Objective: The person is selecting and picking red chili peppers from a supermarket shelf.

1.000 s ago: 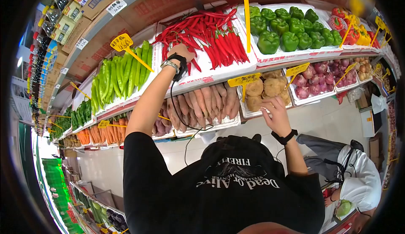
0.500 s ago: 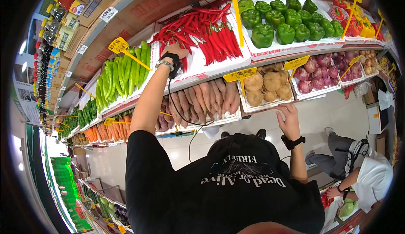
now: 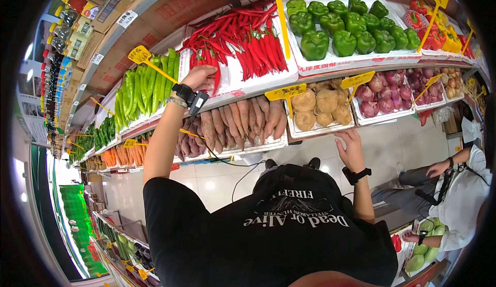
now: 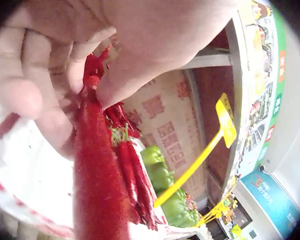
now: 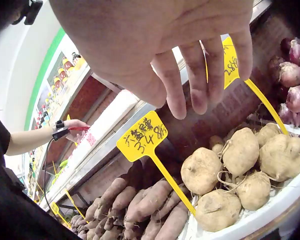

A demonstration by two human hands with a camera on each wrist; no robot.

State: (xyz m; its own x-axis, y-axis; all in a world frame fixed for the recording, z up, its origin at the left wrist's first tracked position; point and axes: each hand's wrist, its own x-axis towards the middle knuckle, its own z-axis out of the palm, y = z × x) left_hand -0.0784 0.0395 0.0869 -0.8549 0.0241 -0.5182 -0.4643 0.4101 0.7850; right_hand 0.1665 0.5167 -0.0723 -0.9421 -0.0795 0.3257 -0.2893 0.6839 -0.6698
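Note:
At the near left edge of the red chili tray, my left hand (image 3: 200, 77) pinches a red chili (image 3: 217, 78) between thumb and fingers. Close up in the left wrist view, that chili (image 4: 97, 170) hangs down from the fingertips of the hand (image 4: 105, 55). More chilies (image 3: 263, 54) lie in heaps and rows on the white tray (image 3: 232, 82). My right hand (image 3: 350, 150) hovers at the front edge of the potato-like root tray, holding nothing. In the right wrist view its fingers (image 5: 198, 100) hang loose above the pale roots (image 5: 241, 150).
Green peppers (image 3: 314, 45) lie right of the chilies, long green chilies (image 3: 150, 88) left. Below sit sweet potatoes (image 3: 243, 121) and onions (image 3: 385, 93). Yellow price signs (image 3: 285, 92) stick up between trays. A cable (image 3: 235, 164) hangs from the left wrist. Another person (image 3: 460, 199) stands at the right.
My left hand has drawn back to the left and slightly down from the chili heap, with a chili in its fingers. My right hand has moved off the roots to the tray's front edge.

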